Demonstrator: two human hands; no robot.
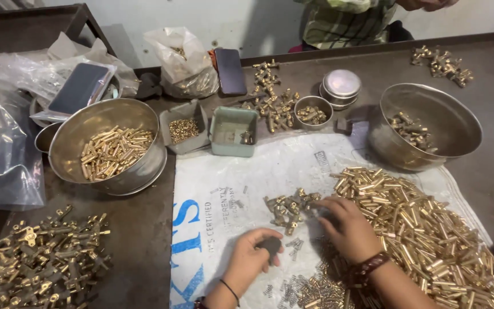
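My left hand (251, 258) is closed around a small dark block (271, 246) low on the white sack sheet (230, 189). My right hand (347, 226) reaches palm-down to the small heap of brass fittings (288, 207), fingertips touching its right side. A big pile of brass tubes (424, 229) lies under and right of my right wrist. Small springs and brass bits (307, 289) are scattered between my forearms.
A steel bowl of brass tubes (110, 149) stands left, another steel bowl (430, 129) right. Small trays (234, 130), a little cup (313, 111), stacked lids (341, 87), two phones (230, 71), plastic bags and brass T-fittings (35, 263) surround them. Another person (344, 20) sits across the table.
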